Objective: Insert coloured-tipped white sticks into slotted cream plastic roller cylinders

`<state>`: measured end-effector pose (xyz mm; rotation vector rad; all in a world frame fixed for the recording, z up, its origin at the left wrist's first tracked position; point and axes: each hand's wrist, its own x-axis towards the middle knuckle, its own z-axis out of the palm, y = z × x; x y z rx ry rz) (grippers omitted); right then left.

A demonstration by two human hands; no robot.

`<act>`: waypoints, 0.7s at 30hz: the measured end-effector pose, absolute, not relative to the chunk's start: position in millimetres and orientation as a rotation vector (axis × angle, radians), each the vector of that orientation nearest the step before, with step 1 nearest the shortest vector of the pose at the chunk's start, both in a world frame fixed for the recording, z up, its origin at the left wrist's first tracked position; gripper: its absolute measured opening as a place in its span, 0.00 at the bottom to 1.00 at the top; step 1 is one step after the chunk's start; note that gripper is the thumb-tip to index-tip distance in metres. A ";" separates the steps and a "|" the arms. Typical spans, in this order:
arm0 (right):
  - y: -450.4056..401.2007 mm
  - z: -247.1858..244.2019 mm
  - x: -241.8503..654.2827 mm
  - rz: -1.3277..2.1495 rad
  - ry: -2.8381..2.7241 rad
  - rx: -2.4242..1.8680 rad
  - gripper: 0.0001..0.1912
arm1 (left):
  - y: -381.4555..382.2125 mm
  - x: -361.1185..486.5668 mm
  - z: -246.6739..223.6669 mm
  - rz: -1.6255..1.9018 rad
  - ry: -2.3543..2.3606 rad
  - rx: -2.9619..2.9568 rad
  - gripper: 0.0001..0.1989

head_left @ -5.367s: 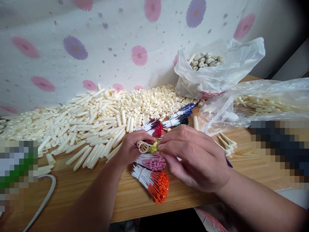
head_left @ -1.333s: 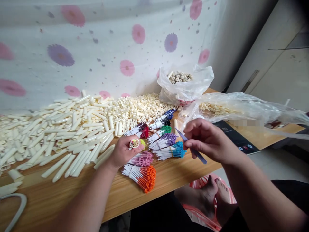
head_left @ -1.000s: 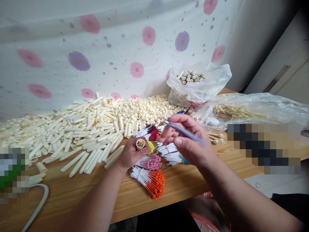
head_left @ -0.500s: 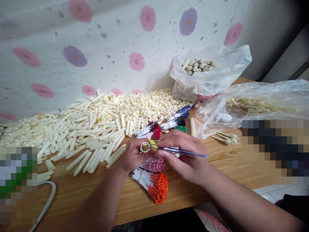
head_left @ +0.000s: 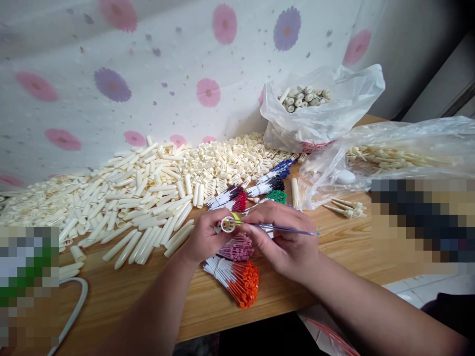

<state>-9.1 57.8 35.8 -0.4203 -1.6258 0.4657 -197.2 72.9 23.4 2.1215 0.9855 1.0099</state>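
My left hand point(head_left: 206, 235) is closed around a short cream plastic pen part point(head_left: 227, 225), its round open end turned toward me. My right hand point(head_left: 284, 237) pinches slim dark metal tweezers point(head_left: 293, 229), whose tips reach to the rim of that part. Whether the tips grip anything is too small to tell. Just below my hands lie a bundle of pink-tipped pen refills point(head_left: 238, 246) and a bundle of orange-tipped refills point(head_left: 245, 284). Behind my fingers a yellow-tipped bundle point(head_left: 236, 217) shows only in part.
Cream pen barrels point(head_left: 148, 198) and slotted cream pieces point(head_left: 226, 163) are heaped along the wall. Green point(head_left: 276, 197), red, black and blue refill bundles lie beyond my hands. A plastic bag point(head_left: 319, 123) of round-ended parts and a clear bag point(head_left: 401, 153) of thin cream pieces are at right.
The cream pen part has turned in my left hand, so its open end shows more as a hollow ring. The tweezers have shifted slightly left and up with my right hand.
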 end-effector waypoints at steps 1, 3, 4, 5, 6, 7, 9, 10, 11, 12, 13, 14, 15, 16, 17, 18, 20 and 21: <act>57.3 35.6 -9.3 0.463 -1.614 -0.437 0.03 | 73.4 -197.4 21.6 1.034 1.007 2.152 0.14; 56.8 34.9 -10.0 0.452 -1.604 -0.453 0.03 | 74.8 -198.4 18.0 1.081 1.046 2.229 0.12; 56.8 34.5 -10.6 0.448 -1.606 -0.453 0.03 | 75.5 -198.9 16.4 1.100 1.055 2.264 0.12; 56.9 34.0 -11.2 0.445 -1.608 -0.452 0.03 | 76.1 -199.5 15.2 1.113 1.058 2.291 0.12; 57.3 33.5 -11.8 0.443 -1.612 -0.450 0.03 | 76.6 -200.0 14.3 1.123 1.056 2.304 0.12; 57.7 33.0 -12.3 0.442 -1.614 -0.449 0.03 | 77.0 -200.4 13.8 1.131 1.049 2.303 0.13; 58.9 32.5 -12.7 0.445 -1.609 -0.440 0.03 | 77.3 -200.7 13.9 1.137 1.030 2.270 0.13; 59.5 32.4 -12.4 0.445 -1.605 -0.433 0.03 | 77.2 -200.5 14.4 1.136 1.018 2.243 0.14; 60.0 32.4 -11.8 0.442 -1.601 -0.425 0.03 | 77.0 -200.2 15.1 1.129 1.004 2.214 0.14; 60.5 32.5 -10.9 0.436 -1.596 -0.419 0.04 | 76.8 -199.8 15.7 1.119 0.994 2.187 0.14; 60.8 32.7 -9.9 0.429 -1.591 -0.413 0.04 | 76.4 -199.4 16.3 1.107 0.988 2.161 0.14; 61.0 32.9 -8.8 0.423 -1.588 -0.410 0.04 | 76.2 -199.2 16.7 1.095 0.986 2.140 0.14; 61.2 33.2 -7.7 0.420 -1.587 -0.409 0.04 | 76.0 -199.2 16.7 1.087 0.986 2.124 0.15; 61.2 33.4 -6.9 0.420 -1.588 -0.408 0.04 | 75.9 -199.4 16.5 1.082 0.985 2.111 0.15; 61.2 33.7 -6.4 0.422 -1.592 -0.405 0.04 | 75.9 -199.8 16.0 1.079 0.982 2.101 0.16; 61.2 34.0 -6.0 0.426 -1.599 -0.403 0.04 | 76.0 -200.4 15.4 1.076 0.976 2.092 0.16; 61.4 34.8 -5.8 0.430 -1.622 -0.388 0.05 | 76.4 -201.8 14.3 1.065 0.959 2.078 0.16; 61.5 35.2 -5.7 0.432 -1.635 -0.375 0.05 | 76.5 -202.4 14.2 1.059 0.953 2.074 0.16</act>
